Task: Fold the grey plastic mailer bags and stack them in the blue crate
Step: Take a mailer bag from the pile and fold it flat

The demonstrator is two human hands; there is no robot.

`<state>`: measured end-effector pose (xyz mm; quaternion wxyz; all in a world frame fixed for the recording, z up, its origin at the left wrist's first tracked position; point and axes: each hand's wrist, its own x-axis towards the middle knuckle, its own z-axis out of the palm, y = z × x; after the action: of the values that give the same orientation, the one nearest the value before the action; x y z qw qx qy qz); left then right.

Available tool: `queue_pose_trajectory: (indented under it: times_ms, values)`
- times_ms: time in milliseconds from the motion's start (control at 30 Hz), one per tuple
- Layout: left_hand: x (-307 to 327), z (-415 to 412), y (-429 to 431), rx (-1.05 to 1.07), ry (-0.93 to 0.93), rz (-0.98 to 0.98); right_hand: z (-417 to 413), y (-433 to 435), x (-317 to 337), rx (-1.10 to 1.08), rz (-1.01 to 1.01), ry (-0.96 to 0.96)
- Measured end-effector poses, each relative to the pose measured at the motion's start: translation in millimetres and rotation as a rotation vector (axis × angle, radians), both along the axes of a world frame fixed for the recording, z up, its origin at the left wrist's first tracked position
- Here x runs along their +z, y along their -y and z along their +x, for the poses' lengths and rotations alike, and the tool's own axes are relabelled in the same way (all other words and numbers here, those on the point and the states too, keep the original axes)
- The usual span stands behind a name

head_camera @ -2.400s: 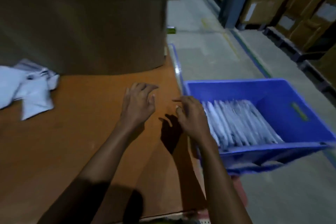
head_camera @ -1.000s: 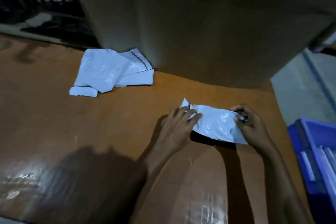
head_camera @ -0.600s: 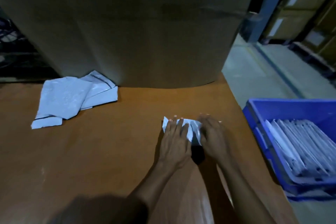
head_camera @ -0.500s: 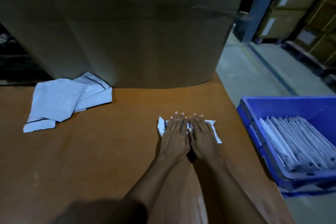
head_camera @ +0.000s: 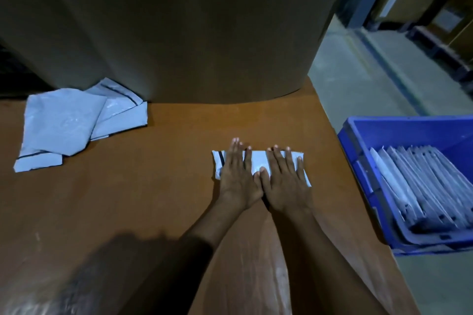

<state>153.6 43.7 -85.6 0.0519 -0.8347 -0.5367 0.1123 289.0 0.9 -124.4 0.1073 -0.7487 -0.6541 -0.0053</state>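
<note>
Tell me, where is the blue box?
In the head view, the blue crate sits on the right, just beyond the right edge of the table, with folded bags lined up inside.

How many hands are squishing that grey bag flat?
2. The left hand presses the left half of the folded bag, and the right hand presses its right half. None are hidden.

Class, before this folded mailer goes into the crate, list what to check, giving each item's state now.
1. The left hand and right hand lie flat on the folded mailer: ok.
2. Mailer folded to a narrow strip: ok.
3. Crease set under the palms: cannot tell.
4. The blue crate has free room beside its stacked bags: ok.
5. The table is bare between mailer and crate: ok.
</note>
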Motion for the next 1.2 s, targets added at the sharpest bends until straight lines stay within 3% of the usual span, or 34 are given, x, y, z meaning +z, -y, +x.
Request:
queue_pose_trajectory:
  times_ms: [133,267,833,1067,1200]
  values:
    - [-31.4,-25.7,5.2,-0.1,0.335,0.012,-0.3,16.9,-3.9,-0.016,0.014,-0.073]
    - [-42.1,-30.6,-15.3,-0.118,0.46,-0.038,5.3,0.2,-1.5,-0.013,0.007,-0.092]
    - [-54.9,-49.0,1.1,-0.134,0.468,0.016,9.6,21.9,-4.5,-0.025,0.055,-0.096]
    - [-39.4,-45.9,-7.7,-0.056,0.403,-0.128,8.2,12.8,16.0,-0.042,-0.152,-0.093]
    - [-34.3,-43.1,-14.5,0.023,0.468,-0.011,-6.9,-3.0,20.9,0.012,0.026,-0.026]
